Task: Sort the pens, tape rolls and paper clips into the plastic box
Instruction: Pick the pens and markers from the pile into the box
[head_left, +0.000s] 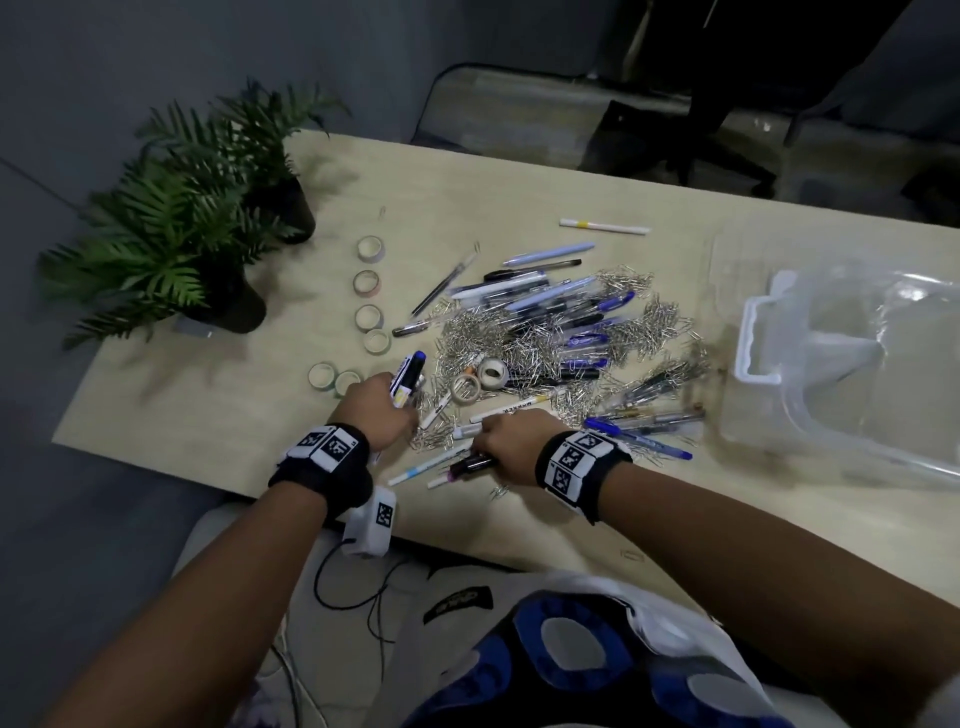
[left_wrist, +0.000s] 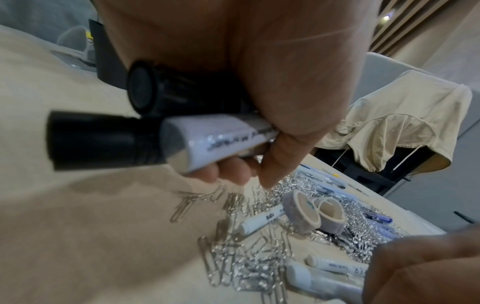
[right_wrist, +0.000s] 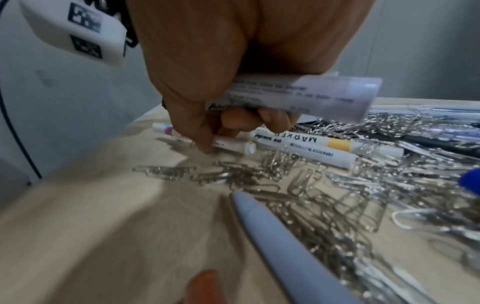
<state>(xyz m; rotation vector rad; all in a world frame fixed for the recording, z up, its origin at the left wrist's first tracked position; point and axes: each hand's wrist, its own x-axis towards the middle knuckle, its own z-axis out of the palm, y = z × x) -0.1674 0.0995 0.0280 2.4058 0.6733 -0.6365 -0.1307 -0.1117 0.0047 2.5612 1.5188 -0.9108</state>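
Spreading across the wooden table (head_left: 182, 415), a heap of paper clips (head_left: 524, 343) is seen mixed with many pens (head_left: 550, 296), and the clear plastic box (head_left: 857, 364) stands well apart at the right side. Two potted plants (head_left: 171, 244) are set at the far left corner. Tape rolls (head_left: 370, 317) are lined up beside the heap, with two more (head_left: 480, 379) lying among the clips. A bundle of markers (head_left: 408, 379) is clasped in the curled left hand (head_left: 376, 410). A white marker (right_wrist: 293, 94) is gripped in the closed right hand (head_left: 511, 441) just above the clips.
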